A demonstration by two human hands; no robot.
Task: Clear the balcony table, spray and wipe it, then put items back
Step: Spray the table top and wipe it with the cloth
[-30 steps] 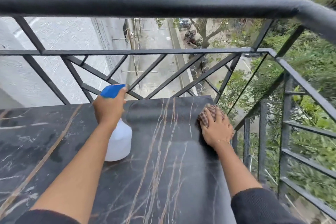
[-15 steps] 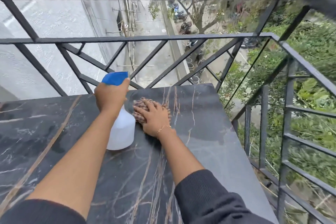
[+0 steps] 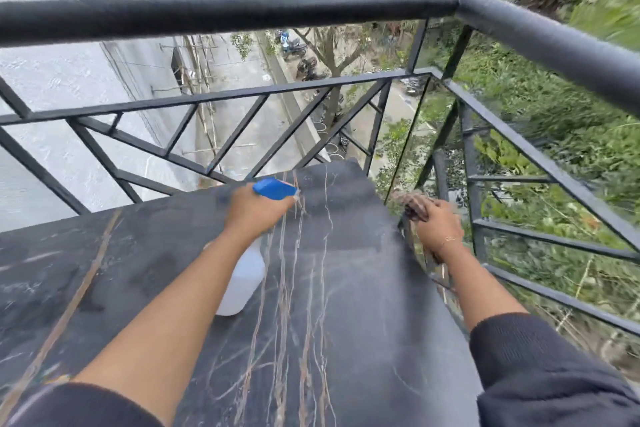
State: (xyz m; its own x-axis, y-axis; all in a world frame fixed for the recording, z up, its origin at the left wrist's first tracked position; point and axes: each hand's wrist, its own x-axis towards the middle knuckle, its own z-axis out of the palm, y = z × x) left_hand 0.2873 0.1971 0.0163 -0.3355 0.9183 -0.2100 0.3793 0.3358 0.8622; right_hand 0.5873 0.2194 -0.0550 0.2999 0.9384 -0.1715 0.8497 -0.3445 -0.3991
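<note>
The balcony table (image 3: 346, 305) has a black marble top with brown and white veins. My left hand (image 3: 254, 210) grips the neck of a white spray bottle (image 3: 242, 279) with a blue trigger head (image 3: 275, 189), which stands on the tabletop near its far end. My right hand (image 3: 438, 225) holds a brown checked cloth (image 3: 414, 206) at the table's right edge, partly off the top. The picture is blurred by motion there.
A black metal railing (image 3: 311, 10) runs along the far side and bends back along the right (image 3: 554, 163), close to the table's right edge. Beyond it lie a white wall, a street far below and green trees.
My right hand has swept the cloth from beside the bottle out to the table's right edge. The left hand stays on the bottle. The view has tilted and shifted.
</note>
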